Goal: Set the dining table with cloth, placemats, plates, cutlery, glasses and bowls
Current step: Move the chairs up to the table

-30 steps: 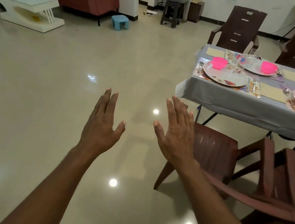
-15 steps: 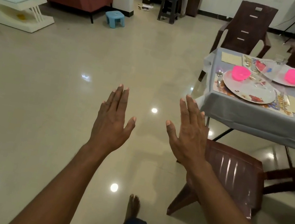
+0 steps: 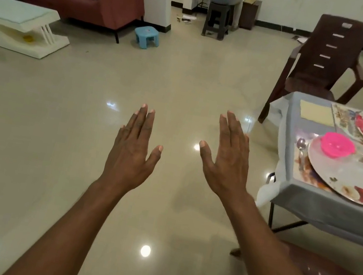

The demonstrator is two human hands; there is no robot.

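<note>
Tiled floor w/ 2 empty flat hands, left hand & right hand.

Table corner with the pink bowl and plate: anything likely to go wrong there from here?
The near plate seems to reach close to the table edge, so a bump might tip it and the pink bowl. The grey cloth hangs loose at the corner and could snag. Both the left hand and right hand are open and empty.
</note>
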